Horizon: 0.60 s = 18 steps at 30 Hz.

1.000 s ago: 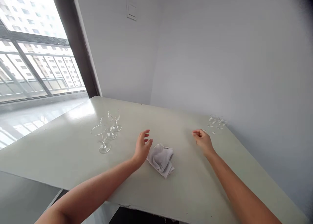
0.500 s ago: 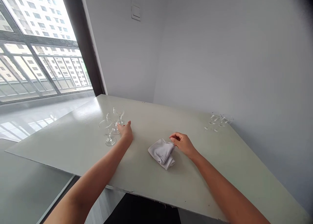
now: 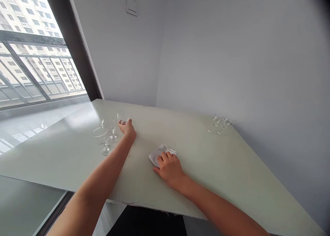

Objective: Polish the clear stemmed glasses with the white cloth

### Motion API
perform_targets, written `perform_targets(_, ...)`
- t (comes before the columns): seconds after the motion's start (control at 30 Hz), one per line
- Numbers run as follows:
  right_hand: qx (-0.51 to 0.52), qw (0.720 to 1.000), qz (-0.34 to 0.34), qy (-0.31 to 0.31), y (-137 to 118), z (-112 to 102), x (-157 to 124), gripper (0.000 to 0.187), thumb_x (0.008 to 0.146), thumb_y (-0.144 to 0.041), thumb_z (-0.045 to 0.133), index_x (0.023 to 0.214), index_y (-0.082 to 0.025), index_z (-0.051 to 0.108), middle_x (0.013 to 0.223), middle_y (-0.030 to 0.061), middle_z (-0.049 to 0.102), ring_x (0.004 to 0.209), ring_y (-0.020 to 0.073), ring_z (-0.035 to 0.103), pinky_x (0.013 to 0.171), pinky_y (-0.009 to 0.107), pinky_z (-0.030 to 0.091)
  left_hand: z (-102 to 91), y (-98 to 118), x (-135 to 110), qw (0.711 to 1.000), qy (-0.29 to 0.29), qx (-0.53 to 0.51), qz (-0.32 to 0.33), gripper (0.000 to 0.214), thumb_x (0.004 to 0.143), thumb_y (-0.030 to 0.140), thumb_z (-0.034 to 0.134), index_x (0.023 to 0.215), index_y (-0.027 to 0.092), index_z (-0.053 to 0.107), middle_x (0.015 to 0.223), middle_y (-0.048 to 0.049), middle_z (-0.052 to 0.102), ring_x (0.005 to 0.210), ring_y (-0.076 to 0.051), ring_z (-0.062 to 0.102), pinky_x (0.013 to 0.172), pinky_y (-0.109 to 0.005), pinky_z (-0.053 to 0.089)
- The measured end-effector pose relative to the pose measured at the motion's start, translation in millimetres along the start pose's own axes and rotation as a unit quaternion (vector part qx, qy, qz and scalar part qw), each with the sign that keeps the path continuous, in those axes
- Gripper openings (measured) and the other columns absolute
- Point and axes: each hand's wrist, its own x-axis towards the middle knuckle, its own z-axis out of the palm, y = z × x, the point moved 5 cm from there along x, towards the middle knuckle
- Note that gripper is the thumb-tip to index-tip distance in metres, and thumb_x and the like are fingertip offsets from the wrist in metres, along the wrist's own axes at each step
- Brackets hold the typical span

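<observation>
My left hand reaches across the pale green table and closes round the stem of the farthest stemmed glass. Two more clear stemmed glasses stand just left of it. My right hand lies on a crumpled white cloth near the table's middle, with the fingers curled over it and gripping it. Most of the cloth is hidden under that hand.
Two small clear glasses stand at the far right of the table against the grey wall. A large window with a dark frame is at the left. A wall switch is high on the wall. The table's front edge is near me.
My left hand went from beside the cloth over to the glasses and took hold of the farthest one. My right hand came in from the right and settled on the cloth.
</observation>
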Motion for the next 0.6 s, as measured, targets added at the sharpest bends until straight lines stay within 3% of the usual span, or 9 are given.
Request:
perform_targets(0.07,0.1,0.994,0.045,-0.007,17.7,-0.5,2.5,0.018,0.081,-0.034,0.053,0.08,-0.021,0.065,0.082,0.0055,0.059,0.077,0.0183,0.053,0.065,0.03,0.039,6.6,-1.0,-5.7,0.999,-0.035,0.034,0.0,0.042,0.07,0.022,0.058,0.107,0.021,0.039,0.087,-0.0009,0.045,0.074,-0.01,0.052,0.071,-0.028,0.043)
perform_targets(0.13,0.287,0.95,0.12,0.012,44.8,-6.9,4.2,0.025,0.083,-0.037,0.049,0.071,-0.021,0.064,0.078,0.0033,0.058,0.069,0.0147,0.053,0.061,0.027,0.039,12.8,-1.4,-15.6,0.994,-0.079,0.072,0.009,0.037,0.068,0.024,0.059,0.101,0.02,0.043,0.082,0.0003,0.045,0.07,-0.01,0.05,0.07,-0.028,0.042)
perform_targets(0.17,0.396,0.903,0.166,0.028,60.1,-10.4,4.0,0.03,0.082,-0.042,0.048,0.069,-0.02,0.064,0.075,0.0027,0.057,0.065,0.0139,0.052,0.059,0.027,0.039,15.4,-0.8,-22.4,0.99,-0.102,0.09,0.02,0.036,0.066,0.024,0.06,0.098,0.02,0.045,0.082,0.0004,0.046,0.07,-0.011,0.05,0.071,-0.029,0.042)
perform_targets(0.27,0.654,0.705,0.266,0.071,97.8,-20.0,0.4,0.035,0.077,-0.051,0.052,0.069,-0.017,0.061,0.067,0.0018,0.056,0.06,0.0145,0.051,0.057,0.027,0.04,20.4,5.4,-48.4,0.976,-0.162,0.13,0.07,0.034,0.06,0.023,0.066,0.089,0.021,0.05,0.088,-0.0007,0.047,0.081,-0.015,0.05,0.08,-0.034,0.039)
perform_targets(0.3,0.699,0.651,0.283,0.082,106.2,-23.2,-1.3,0.035,0.075,-0.051,0.054,0.071,-0.017,0.06,0.066,0.0016,0.057,0.06,0.0149,0.052,0.057,0.027,0.04,21.4,9.9,-58.5,0.967,-0.181,0.149,0.104,0.034,0.059,0.023,0.067,0.088,0.022,0.051,0.092,-0.0012,0.048,0.088,-0.017,0.049,0.084,-0.035,0.037)
perform_targets(0.33,0.726,0.615,0.294,0.09,112.7,-26.4,-2.8,0.034,0.074,-0.051,0.056,0.071,-0.017,0.059,0.065,0.0015,0.057,0.061,0.0152,0.052,0.058,0.027,0.041,22.1,15.3,-69.0,0.953,-0.197,0.174,0.148,0.033,0.059,0.024,0.067,0.088,0.023,0.051,0.096,-0.0017,0.047,0.094,-0.019,0.047,0.088,-0.037,0.035)
perform_targets(0.4,0.747,0.583,0.302,0.105,120.8,-32.2,-5.5,0.031,0.072,-0.049,0.059,0.069,-0.018,0.058,0.064,0.0009,0.056,0.06,0.015,0.052,0.057,0.027,0.041,22.4,26.0,-89.9,0.916,-0.218,0.233,0.244,0.032,0.063,0.027,0.065,0.09,0.024,0.05,0.105,-0.0033,0.047,0.104,-0.022,0.042,0.09,-0.039,0.033)
perform_targets(0.47,0.757,0.572,0.295,0.114,123.2,-35.9,-6.2,0.03,0.071,-0.049,0.059,0.069,-0.019,0.058,0.064,0.0008,0.057,0.061,0.0154,0.053,0.058,0.027,0.042,20.7,33.0,-107.2,0.881,-0.226,0.269,0.317,0.03,0.066,0.028,0.062,0.092,0.023,0.048,0.113,-0.0052,0.046,0.109,-0.025,0.039,0.09,-0.039,0.034)
perform_targets(0.6,0.76,0.562,0.299,0.128,123.8,-36.0,-3.5,0.027,0.073,-0.046,0.059,0.079,-0.019,0.06,0.076,0.0041,0.062,0.07,0.0187,0.057,0.061,0.03,0.045,16.1,30.8,-124.2,0.874,-0.282,0.236,0.317,0.034,0.071,0.024,0.056,0.102,0.023,0.043,0.108,-0.0053,0.052,0.098,-0.021,0.049,0.081,-0.035,0.04)
